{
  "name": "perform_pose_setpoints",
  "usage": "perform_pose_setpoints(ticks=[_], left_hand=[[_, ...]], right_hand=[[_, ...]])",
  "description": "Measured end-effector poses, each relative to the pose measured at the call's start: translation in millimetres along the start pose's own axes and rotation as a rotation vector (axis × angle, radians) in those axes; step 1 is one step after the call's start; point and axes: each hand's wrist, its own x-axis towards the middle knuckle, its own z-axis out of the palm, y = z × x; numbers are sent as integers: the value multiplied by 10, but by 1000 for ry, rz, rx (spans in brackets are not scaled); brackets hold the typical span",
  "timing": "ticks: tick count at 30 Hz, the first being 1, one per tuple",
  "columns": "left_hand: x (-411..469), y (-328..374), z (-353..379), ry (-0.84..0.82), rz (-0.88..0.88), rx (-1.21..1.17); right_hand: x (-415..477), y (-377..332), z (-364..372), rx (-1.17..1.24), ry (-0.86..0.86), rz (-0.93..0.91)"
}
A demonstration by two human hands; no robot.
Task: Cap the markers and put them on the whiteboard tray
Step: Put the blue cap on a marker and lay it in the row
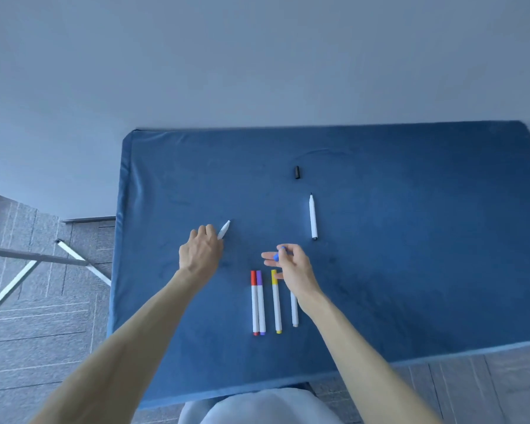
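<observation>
My left hand [201, 250] is closed around a white marker [224, 230] whose tip end sticks out up and to the right. My right hand [289, 266] pinches a small blue cap [278, 254] between thumb and fingers. Near me lie a red-capped marker [254, 302], a purple-capped marker [260, 302] and a yellow-capped marker [276, 301], side by side. A fourth white marker [294, 310] lies to their right, its top hidden under my right wrist. Farther away, an uncapped black marker [312, 216] lies alone, with its black cap [297, 172] beyond it.
Everything rests on a table covered in blue cloth [410, 240], backed by a plain wall. A metal stand's legs [40, 261] cross the tiled floor to the left. No whiteboard tray is in view.
</observation>
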Motion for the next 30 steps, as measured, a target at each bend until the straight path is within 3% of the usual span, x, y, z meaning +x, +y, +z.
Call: perform_pose_setpoints(ticks=[3, 7, 11, 21, 30], left_hand=[[-175, -9, -46, -122, 36, -210], [-582, -12, -124, -205, 245, -365], [-955, -58, -151, -154, 335, -378], [-1398, -165, -168, -37, 381, -385], [-1541, -137, -330, 36, 397, -392]], right_hand=[[-56, -27, -33, 47, 3, -22], [-170, -119, -97, 62, 54, -73], [-325, -161, -192, 104, 60, -105], [-644, -210, -93, -135, -124, -236], [-831, -245, -95, -139, -46, -333]])
